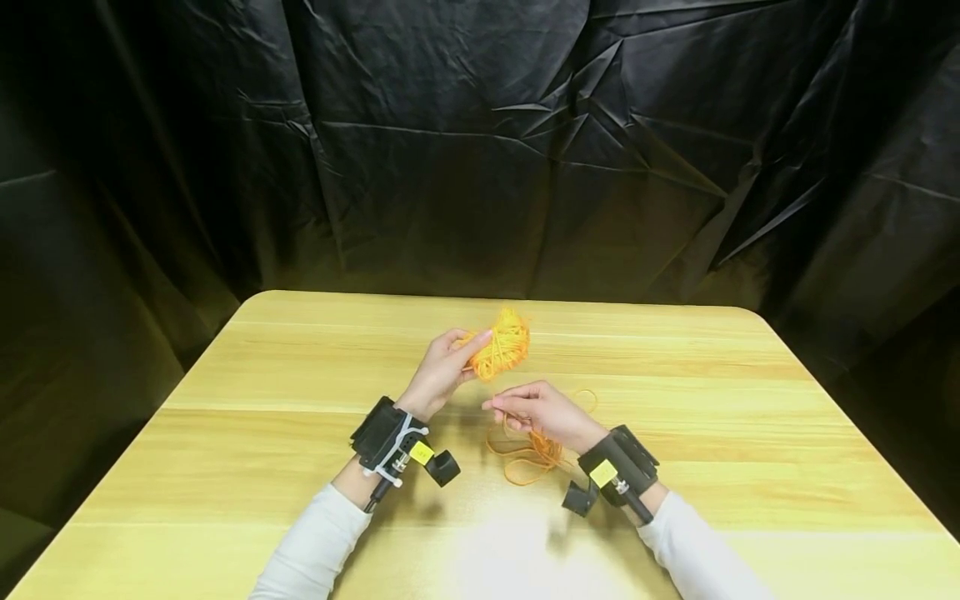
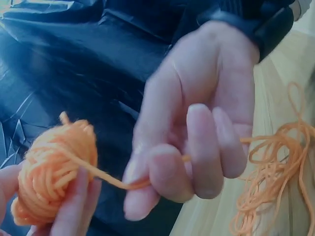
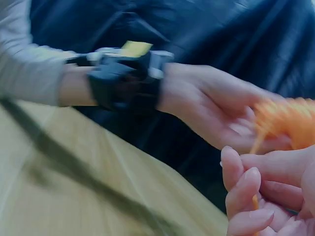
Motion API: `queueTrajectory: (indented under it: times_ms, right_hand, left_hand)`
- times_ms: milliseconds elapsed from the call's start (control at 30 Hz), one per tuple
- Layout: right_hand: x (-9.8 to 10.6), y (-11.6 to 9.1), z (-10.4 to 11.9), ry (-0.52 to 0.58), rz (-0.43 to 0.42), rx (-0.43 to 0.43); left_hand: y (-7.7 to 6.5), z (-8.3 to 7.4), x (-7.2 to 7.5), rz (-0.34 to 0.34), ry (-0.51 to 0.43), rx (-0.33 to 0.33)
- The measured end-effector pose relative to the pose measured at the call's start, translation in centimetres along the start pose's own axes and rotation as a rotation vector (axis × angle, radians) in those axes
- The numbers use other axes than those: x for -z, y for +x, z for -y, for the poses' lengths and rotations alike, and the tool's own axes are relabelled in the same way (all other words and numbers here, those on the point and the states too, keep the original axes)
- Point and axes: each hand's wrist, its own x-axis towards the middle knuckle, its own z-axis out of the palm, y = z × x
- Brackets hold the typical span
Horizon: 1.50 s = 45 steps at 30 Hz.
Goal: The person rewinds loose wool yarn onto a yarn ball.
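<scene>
My left hand [image 1: 441,372] holds a wound ball of orange yarn [image 1: 502,346] above the table, thumb on its near side. From the ball a strand [image 2: 110,181] runs taut to my right hand [image 1: 551,412], which pinches it between thumb and index finger. In the left wrist view the strand passes on through the curled fingers of the right hand [image 2: 197,142] and comes out at the far side. It leads to a loose tangle of orange yarn [image 1: 546,450] on the table, partly hidden behind the right hand in the head view.
The wooden table [image 1: 262,467] has a pale grain and rounded far corners. Black sheeting [image 1: 450,208] hangs behind it. Each wrist wears a black strap with a small camera, such as the left wrist camera [image 1: 442,468], jutting inward over the table.
</scene>
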Motion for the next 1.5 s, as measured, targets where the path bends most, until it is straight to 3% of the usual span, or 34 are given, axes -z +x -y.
queueTrajectory:
  times_ms: [167, 433, 533, 667, 867, 1033, 1267, 1500]
  right_hand:
    - [1.8, 0.3, -0.3, 0.166, -0.007, -0.044]
    - [3.3, 0.2, 0.8, 0.189, -0.048, -0.040]
    - [3.6, 0.2, 1.5, 0.129, -0.104, -0.043]
    - [3.5, 0.3, 2.7, -0.028, -0.221, -0.037]
    - [2.5, 0.2, 4.4, -0.313, -0.399, 0.073]
    - [1.6, 0.1, 5.1, -0.458, -0.448, 0.192]
    - [0.7, -0.2, 5.2, -0.516, -0.469, 0.264]
    - [-0.1, -0.6, 4.5, -0.411, -0.528, 0.254]
  left_hand:
    - [-0.2, -0.1, 0.1, 0.097, 0.098, 0.049]
    - [-0.4, -0.2, 0.3, 0.226, 0.262, 0.092]
    - [-0.4, -0.2, 0.4, 0.259, 0.299, 0.105]
    - [-0.5, -0.3, 0.5, 0.277, 0.341, 0.127]
    - [-0.3, -0.1, 0.7, 0.202, 0.403, 0.160]
    - [-0.1, 0.0, 0.7, 0.156, 0.459, 0.174]
    - [0.4, 0.1, 0.5, 0.078, 0.477, 0.143]
    - [1.0, -0.1, 0.3, 0.001, 0.270, 0.092]
